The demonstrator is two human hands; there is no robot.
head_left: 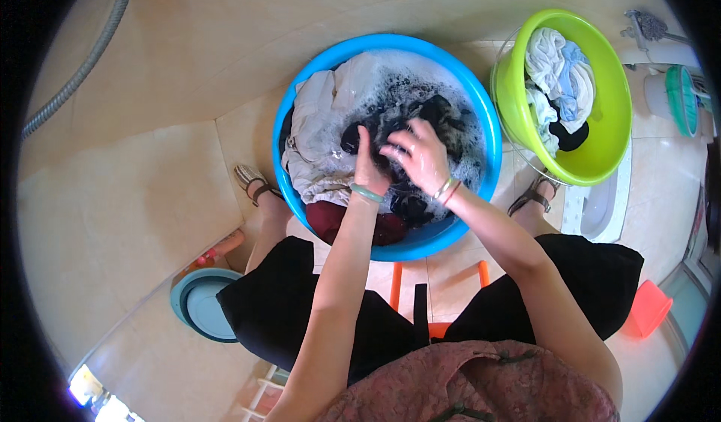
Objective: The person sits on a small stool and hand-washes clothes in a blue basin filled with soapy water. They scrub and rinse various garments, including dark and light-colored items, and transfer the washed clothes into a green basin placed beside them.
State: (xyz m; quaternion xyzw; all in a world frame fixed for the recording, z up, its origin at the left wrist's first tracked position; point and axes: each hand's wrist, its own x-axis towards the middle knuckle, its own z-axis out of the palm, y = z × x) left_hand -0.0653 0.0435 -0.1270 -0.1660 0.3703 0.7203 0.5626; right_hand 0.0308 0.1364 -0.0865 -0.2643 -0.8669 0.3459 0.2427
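My left hand (pixel 369 168) and right hand (pixel 417 157) both grip the dark garment (pixel 420 121), bunched over the suds in the blue basin (pixel 481 106) between my feet so runoff falls back in.

The big basin (pixel 387 144) sits on the floor between her feet. A smaller basin (pixel 571 99) stands just right of it. A lid (pixel 201 303) lies well to its left, nearer her.
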